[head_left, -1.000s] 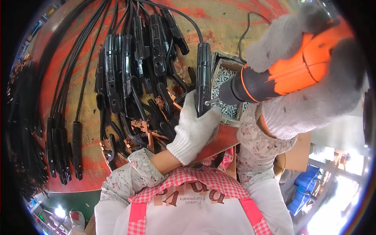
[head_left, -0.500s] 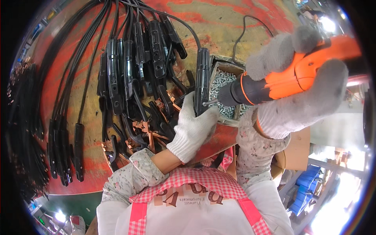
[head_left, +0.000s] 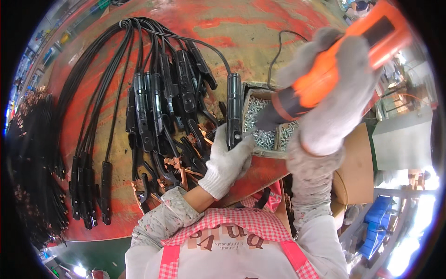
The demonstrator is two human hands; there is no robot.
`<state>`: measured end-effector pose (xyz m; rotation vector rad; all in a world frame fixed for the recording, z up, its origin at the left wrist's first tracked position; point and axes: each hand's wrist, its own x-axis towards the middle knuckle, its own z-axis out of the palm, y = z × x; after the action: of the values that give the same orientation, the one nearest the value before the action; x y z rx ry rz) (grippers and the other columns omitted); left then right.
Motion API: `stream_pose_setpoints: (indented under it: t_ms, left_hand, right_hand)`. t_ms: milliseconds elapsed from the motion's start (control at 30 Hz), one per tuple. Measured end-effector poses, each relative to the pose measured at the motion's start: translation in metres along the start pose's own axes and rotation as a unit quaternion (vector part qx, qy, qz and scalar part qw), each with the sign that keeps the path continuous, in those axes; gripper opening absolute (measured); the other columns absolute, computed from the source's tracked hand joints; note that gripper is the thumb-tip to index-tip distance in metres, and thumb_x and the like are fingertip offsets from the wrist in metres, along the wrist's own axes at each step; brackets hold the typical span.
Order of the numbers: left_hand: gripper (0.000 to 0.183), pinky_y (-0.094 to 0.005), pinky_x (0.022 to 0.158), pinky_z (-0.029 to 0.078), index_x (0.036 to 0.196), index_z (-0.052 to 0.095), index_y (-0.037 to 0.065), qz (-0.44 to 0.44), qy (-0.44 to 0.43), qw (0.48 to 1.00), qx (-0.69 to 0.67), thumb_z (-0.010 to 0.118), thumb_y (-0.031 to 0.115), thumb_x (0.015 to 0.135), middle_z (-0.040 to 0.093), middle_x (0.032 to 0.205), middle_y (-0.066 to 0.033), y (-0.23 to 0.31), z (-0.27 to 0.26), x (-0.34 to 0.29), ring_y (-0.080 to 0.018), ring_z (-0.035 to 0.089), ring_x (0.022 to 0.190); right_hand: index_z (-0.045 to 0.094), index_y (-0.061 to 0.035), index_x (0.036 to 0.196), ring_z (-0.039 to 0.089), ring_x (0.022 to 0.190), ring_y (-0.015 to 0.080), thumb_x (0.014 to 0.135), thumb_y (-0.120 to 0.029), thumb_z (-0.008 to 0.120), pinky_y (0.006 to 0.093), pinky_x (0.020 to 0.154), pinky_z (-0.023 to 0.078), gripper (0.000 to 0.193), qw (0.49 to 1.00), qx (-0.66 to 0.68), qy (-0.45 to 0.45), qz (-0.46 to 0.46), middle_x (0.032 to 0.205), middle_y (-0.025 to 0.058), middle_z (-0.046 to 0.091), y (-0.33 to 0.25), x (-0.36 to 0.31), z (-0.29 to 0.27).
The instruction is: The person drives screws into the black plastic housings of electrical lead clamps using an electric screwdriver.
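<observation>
My left hand (head_left: 226, 162), in a white knit glove, is closed round the lower end of a black electrode holder (head_left: 234, 100). The holder stands upright in the picture, with a black cable leaving its top. My gloved right hand (head_left: 337, 109) grips an orange and black power screwdriver (head_left: 318, 79), slightly smeared by motion. Its black nose points down and left, close to the holder's lower end. I cannot make out whether the bit touches it. Just behind the nose sits a box (head_left: 271, 154) of small silver screws, divided in two and partly covered by the tool.
More black electrode holders (head_left: 188, 100) with copper jaws lie heaped left of my left hand. Their cables (head_left: 125, 25) are bundled at the back. Further left hangs a thick bunch of black cables (head_left: 32, 172). A thin cord (head_left: 271, 65) crosses the worn red table (head_left: 232, 37).
The screwdriver has swung, its rear end now higher and its nose slightly away from the holder's lower end. The left hand still grips the holder. The whole view has shifted slightly.
</observation>
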<state>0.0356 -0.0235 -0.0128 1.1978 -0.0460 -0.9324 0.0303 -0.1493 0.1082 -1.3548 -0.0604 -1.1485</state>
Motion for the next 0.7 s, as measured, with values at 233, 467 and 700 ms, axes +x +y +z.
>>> stream_pose_setpoints:
  t_ms: [233,467,700]
  left_hand:
    - [0.024,-0.0250,0.036,0.031,0.100,0.051,0.005,0.026,-0.006,0.996,0.090,0.050,0.028,0.096,0.049,0.053,-0.0011,0.044,-0.072,-0.063,-0.0086,0.041,0.039]
    - [0.054,-0.0259,0.051,0.046,0.132,0.047,0.007,0.043,0.515,0.705,0.486,0.057,0.041,0.091,0.059,0.074,-0.0057,0.102,-0.233,-0.148,-0.0134,0.058,0.059]
    - [0.044,-0.0371,0.100,0.040,0.125,0.058,0.011,0.290,0.546,0.456,0.641,0.059,0.037,0.090,0.057,0.126,-0.0100,0.113,-0.171,-0.090,-0.0265,0.054,0.116]
  right_hand:
    - [0.054,-0.0022,0.107,0.060,0.080,0.0165,0.094,-0.032,0.052,0.0302,0.065,0.052,0.032,0.987,-0.068,0.145,0.013,0.085,0.0084,0.058,0.002,0.020,-0.098]
    - [0.053,0.0017,0.098,0.055,0.069,0.0177,0.090,-0.021,0.057,0.0299,0.060,0.048,0.024,0.958,-0.165,0.214,0.091,0.081,0.0102,0.054,0.027,-0.032,-0.084]
    - [0.052,0.0041,0.093,0.054,0.056,0.0190,0.081,-0.011,0.064,0.0342,0.052,0.050,0.023,0.964,-0.177,0.199,0.005,0.066,0.0108,0.053,0.030,-0.039,-0.072]
